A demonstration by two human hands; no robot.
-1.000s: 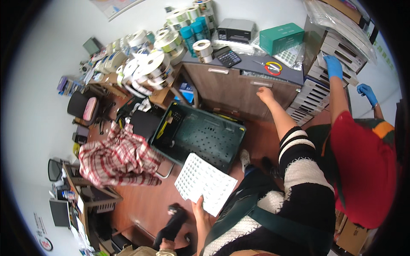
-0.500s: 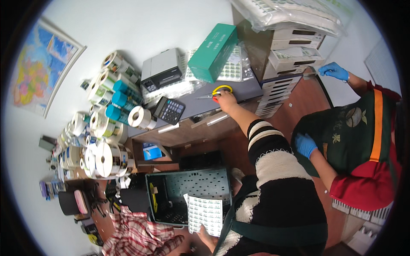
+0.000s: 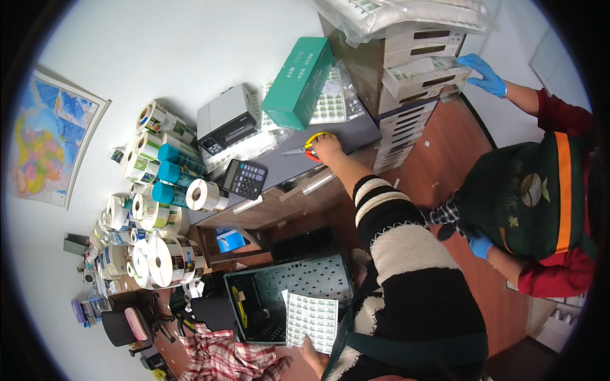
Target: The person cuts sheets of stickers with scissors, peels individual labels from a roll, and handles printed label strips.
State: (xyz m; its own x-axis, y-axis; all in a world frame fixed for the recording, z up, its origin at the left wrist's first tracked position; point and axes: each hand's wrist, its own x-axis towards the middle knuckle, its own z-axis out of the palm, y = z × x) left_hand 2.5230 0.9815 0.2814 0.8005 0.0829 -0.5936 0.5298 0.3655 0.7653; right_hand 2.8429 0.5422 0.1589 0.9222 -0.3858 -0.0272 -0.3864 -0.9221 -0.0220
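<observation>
My left hand (image 3: 312, 358) grips the lower edge of a sheet of small green-and-white labels (image 3: 311, 322), held over the dark green plastic crate (image 3: 312, 274). On the grey counter (image 3: 356, 136), my right hand (image 3: 327, 147) has its fingers closed around the handles of a pair of scissors (image 3: 309, 141), one loop yellow and the other red. The blades point left, toward the calculator (image 3: 244, 180). Just behind the scissors stands a green box (image 3: 297, 82), with more label sheets (image 3: 330, 101) in clear plastic beside it.
A grey label printer (image 3: 227, 120), blue-capped cans (image 3: 173, 173) and several label rolls (image 3: 166, 261) crowd the left. White drawers (image 3: 422, 79) are stacked at right. There a co-worker's blue-gloved hand (image 3: 486, 75) touches an opened drawer. A checked shirt (image 3: 216, 352) lies by the crate.
The view has shifted a little. My right hand stays at the scissors and my left hand keeps the sheet. The co-worker's upper gloved hand has reached the opened drawer; their other hand has lowered.
</observation>
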